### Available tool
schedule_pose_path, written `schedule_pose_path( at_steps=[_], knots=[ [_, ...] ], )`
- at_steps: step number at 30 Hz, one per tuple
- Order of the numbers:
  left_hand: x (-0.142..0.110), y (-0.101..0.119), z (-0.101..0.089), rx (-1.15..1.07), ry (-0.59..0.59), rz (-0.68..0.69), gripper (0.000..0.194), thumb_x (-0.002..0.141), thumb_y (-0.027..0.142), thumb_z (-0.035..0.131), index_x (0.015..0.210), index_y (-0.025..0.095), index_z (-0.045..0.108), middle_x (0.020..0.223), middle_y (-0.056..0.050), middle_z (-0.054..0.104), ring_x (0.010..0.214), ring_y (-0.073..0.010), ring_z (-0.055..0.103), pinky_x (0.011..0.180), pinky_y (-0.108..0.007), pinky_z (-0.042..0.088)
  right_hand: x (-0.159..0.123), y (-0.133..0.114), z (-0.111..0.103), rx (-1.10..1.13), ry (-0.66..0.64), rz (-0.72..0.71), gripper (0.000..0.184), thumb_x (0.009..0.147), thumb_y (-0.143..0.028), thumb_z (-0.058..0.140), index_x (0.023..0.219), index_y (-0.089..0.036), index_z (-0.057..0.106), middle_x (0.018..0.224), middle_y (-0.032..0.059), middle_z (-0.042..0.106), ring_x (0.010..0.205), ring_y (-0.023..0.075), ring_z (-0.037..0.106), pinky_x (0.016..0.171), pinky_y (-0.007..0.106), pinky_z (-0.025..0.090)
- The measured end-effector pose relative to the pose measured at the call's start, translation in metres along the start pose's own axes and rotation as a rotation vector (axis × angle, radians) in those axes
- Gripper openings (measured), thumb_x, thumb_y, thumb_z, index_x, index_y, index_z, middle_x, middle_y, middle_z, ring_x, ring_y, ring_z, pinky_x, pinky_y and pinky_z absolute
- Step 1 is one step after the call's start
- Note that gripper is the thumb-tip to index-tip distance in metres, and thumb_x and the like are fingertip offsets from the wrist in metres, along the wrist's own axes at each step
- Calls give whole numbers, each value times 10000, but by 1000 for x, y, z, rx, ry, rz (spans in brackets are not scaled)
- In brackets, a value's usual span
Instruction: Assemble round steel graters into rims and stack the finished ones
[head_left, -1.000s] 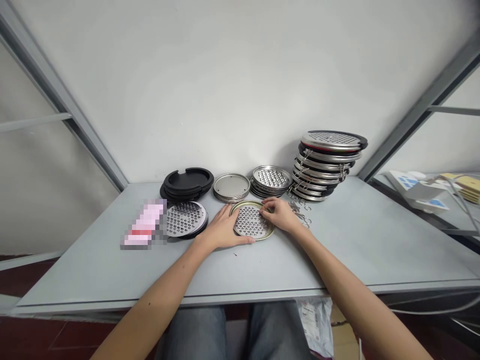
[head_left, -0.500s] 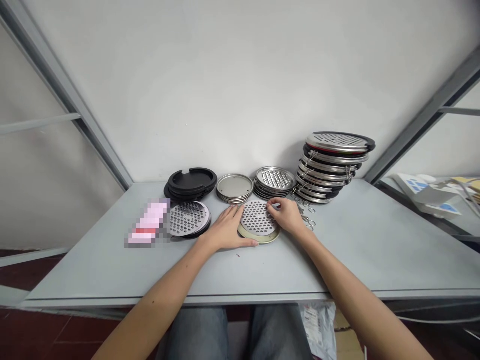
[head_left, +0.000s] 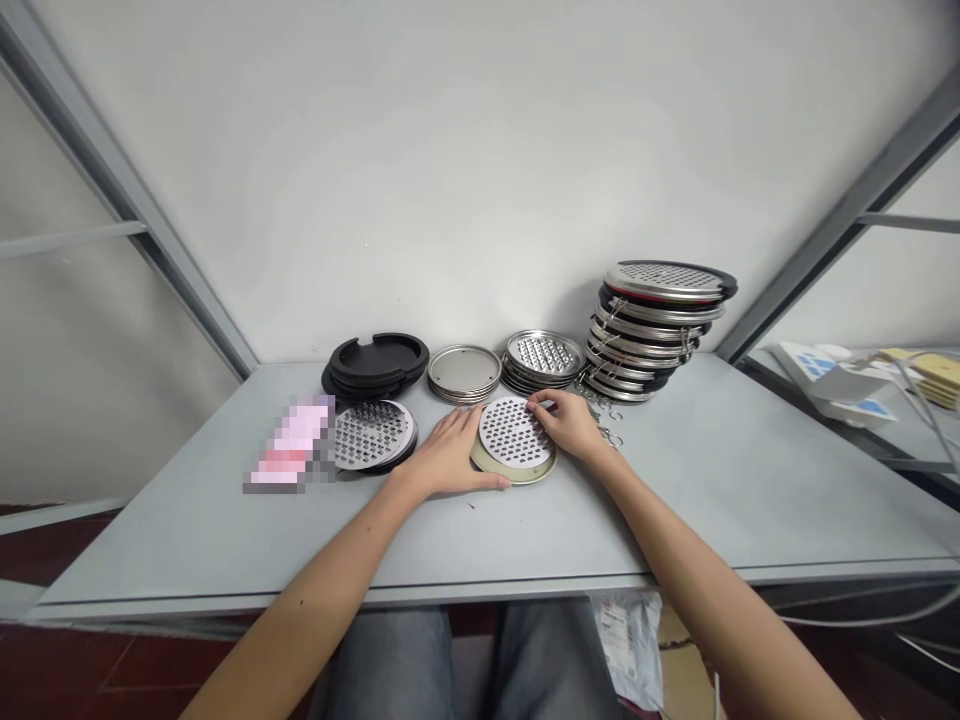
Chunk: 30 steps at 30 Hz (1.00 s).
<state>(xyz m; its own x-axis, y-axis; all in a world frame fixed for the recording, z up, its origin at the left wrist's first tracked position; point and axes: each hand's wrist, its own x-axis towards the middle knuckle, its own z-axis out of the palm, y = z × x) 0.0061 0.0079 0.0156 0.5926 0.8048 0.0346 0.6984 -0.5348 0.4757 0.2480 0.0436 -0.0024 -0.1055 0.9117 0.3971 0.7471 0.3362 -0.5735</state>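
A round perforated metal disc is tilted up at its far edge above a shallow brass-rimmed tin lid on the grey table. My right hand pinches the disc's far right edge. My left hand lies flat with fingers apart, pressing on the lid's left rim.
Along the wall stand black plastic rings, a stack of plain tin lids, a stack of perforated discs and a tall pile of assembled pieces. Another assembled piece and a pink blurred object lie left. Small wire clips sit right.
The perforated disc, flat inside the lid a second ago, has been lifted at its far edge by my right hand. My left hand stays on the lid.
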Motion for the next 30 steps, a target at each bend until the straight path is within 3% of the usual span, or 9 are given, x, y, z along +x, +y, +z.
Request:
schedule_pose_path(
  at_steps=[18,30],
  knots=[
    [0,1,-1,-13,-9,10,1137,624,772,598,1500,203,148,1557,-132,191,1439,-348,121,1157,-477,174,-2,-2,-6,-78,-89,-85,150,816,-250,569,819,-190,707,894,56,726,834,204,645,768,297,467],
    [0,0,-3,1,-85,-76,1069,634,781,573,1473,193,268,1578,-128,113,1450,-347,48,1162,-477,155,-2,-5,-7,-119,-159,-114,162,809,-221,565,828,-184,722,885,60,732,814,199,650,748,282,466]
  ],
)
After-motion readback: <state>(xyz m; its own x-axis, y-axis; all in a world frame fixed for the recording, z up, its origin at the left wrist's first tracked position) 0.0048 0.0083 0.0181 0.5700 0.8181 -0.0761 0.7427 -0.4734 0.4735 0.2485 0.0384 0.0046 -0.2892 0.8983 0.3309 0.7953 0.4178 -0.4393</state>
